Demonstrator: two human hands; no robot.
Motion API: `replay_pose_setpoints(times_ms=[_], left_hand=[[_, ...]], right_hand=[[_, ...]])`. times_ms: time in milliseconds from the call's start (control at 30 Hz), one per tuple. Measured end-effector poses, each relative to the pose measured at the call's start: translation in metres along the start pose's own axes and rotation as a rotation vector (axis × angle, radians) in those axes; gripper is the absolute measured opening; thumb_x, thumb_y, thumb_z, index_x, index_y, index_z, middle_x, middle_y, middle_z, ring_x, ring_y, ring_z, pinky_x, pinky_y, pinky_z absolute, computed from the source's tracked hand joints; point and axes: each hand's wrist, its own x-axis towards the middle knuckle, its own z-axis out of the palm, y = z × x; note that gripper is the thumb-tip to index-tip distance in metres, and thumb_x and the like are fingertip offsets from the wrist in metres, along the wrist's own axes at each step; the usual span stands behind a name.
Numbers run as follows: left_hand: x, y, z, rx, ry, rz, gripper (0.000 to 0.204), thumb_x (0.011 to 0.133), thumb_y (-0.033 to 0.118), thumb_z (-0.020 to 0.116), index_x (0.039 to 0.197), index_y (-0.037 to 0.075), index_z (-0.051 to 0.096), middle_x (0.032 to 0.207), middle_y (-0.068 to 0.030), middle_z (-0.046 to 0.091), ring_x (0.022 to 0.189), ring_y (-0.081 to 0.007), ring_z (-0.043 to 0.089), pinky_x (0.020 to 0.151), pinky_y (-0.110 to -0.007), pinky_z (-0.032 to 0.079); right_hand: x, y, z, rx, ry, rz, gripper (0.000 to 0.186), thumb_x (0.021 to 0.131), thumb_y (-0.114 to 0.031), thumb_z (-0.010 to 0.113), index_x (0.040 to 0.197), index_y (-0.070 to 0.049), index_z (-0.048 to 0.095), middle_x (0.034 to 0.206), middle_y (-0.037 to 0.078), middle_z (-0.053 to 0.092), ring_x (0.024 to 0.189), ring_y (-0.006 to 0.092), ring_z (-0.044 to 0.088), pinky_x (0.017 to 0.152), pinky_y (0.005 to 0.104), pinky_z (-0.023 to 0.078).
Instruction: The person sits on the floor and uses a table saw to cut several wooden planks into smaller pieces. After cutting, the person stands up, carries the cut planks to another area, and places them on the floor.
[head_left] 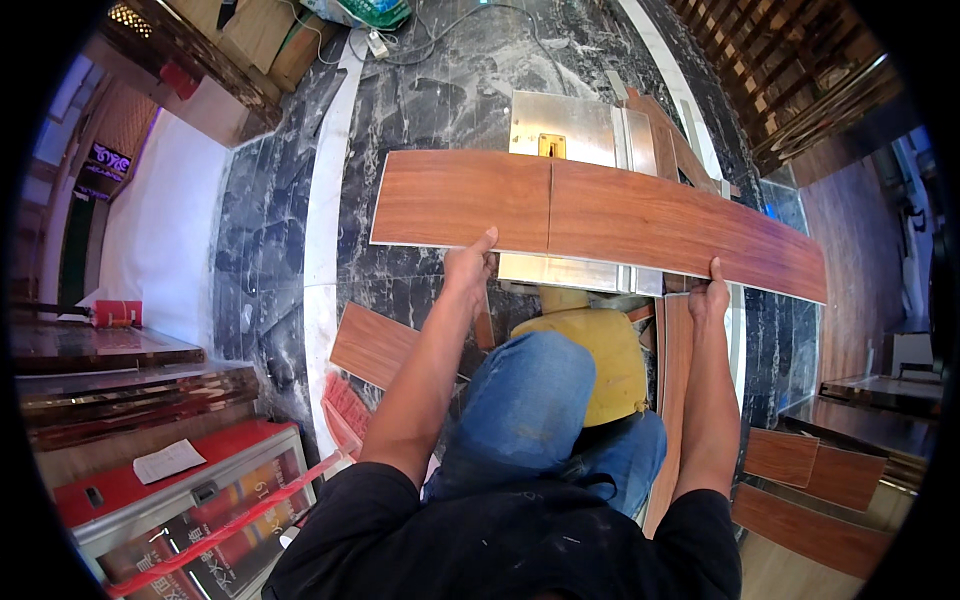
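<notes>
A long reddish-brown wood-look floor plank (640, 215) spans the middle of the view, tilted down toward its right end. A thin dark line crosses its face left of centre. My left hand (468, 268) grips the near edge left of that line, thumb on top. Farther right, my right hand (709, 298) holds the same edge, its thumb over the face and the other fingers mostly hidden. Beneath the plank is a silver metal saw table (540, 115) with a yellow slotted insert (551, 146). A metal rail (622, 140) runs along its right part.
A yellow seat-like thing (610, 365) is by my knees. Cut planks lie at left (375, 345), and more planks (810, 525) at lower right. A red broom (347, 408) leans beside a red-topped cabinet (200, 450). A cable (440, 42) crosses the dark tiled floor.
</notes>
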Motion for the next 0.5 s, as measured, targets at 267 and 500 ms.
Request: replay_pose_setpoints(times_ms=[267,500], left_hand=[[-0.007,0.0,-0.003,0.009,-0.005,0.043,0.024,0.085,0.013,0.077,0.104,0.008,0.064,0.088,-0.0018,0.066,0.069,-0.0109,0.058,0.056,-0.024,0.043],[-0.01,-0.002,-0.005,-0.031,0.003,0.041,0.024,0.085,0.011,0.076,0.105,0.007,0.064,0.089,-0.0013,0.065,0.071,-0.0104,0.057,0.059,-0.024,0.042]], right_hand=[[-0.015,0.0,0.007,-0.03,-0.019,0.002,0.035,0.094,-0.012,0.064,0.125,0.0,0.054,0.124,0.014,0.062,0.11,0.0273,0.062,0.095,0.0388,0.054],[-0.013,0.001,0.0,-0.049,-0.033,-0.02,0.033,0.094,-0.012,0.064,0.124,0.0,0.054,0.123,0.014,0.062,0.108,0.0265,0.063,0.094,0.0382,0.055]])
